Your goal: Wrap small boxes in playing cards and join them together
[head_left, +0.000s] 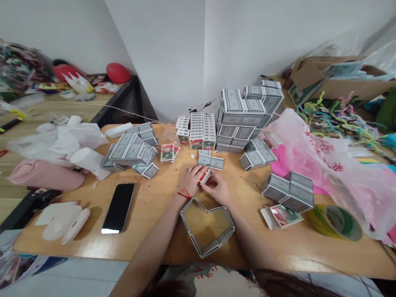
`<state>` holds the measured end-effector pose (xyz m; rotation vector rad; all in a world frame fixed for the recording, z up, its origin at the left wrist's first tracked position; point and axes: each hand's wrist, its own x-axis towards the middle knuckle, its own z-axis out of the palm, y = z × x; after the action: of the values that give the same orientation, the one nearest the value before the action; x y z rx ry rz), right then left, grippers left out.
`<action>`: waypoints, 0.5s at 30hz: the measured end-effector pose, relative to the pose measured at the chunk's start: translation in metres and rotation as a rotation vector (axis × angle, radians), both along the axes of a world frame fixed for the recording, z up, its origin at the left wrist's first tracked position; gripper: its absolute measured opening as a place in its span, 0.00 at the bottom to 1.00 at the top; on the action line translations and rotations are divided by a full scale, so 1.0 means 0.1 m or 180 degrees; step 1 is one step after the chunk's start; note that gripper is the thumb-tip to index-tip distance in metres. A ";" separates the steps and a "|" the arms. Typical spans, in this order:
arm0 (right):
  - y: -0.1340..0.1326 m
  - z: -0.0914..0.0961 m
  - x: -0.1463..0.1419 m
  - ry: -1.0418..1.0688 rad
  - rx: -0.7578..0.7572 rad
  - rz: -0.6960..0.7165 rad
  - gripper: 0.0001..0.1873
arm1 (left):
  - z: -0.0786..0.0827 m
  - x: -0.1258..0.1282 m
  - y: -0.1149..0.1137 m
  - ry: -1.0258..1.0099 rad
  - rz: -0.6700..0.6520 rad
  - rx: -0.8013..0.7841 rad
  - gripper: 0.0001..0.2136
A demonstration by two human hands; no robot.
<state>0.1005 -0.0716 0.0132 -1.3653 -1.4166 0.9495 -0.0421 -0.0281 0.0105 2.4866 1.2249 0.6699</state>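
Between my hands is a small red and white card box [204, 176]. My left hand [192, 180] lies over its left side with the fingers curled round it. My right hand [218, 188] pinches its right side between thumb and fingers. Just beyond my fingers, a few playing cards [210, 161] lie back up on the table. Nearer to me, between my forearms, a heart-shaped ring of joined cards [229, 233] stands on edge, open in the middle. Two boxed decks [168, 153] lie to the left of my hands.
Stacked card structures stand at the left [131, 148], back right [241, 117] and right [289, 192]. Rows of card boxes [202, 128] line the back. A phone [118, 208] lies left. An opened card box [283, 215], yellow tape roll [335, 222] and plastic bag [324, 152] are at right.
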 end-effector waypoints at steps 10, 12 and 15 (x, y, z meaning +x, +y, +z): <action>0.03 0.04 -0.02 -0.0356 0.0025 0.0031 0.29 | 0.05 0.03 0.00 -0.0112 0.0285 -0.0052 0.23; 0.06 0.03 -0.02 -0.0314 0.0008 0.0015 0.29 | 0.08 0.03 0.01 -0.0064 0.0336 -0.0059 0.23; 0.13 0.01 -0.04 -0.0215 -0.0006 0.0028 0.29 | 0.11 0.02 0.03 -0.0028 0.0436 -0.0034 0.23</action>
<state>0.0962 -0.0582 0.0141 -1.4053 -1.4734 0.9182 -0.0398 -0.0248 0.0216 2.4050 1.4015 0.7049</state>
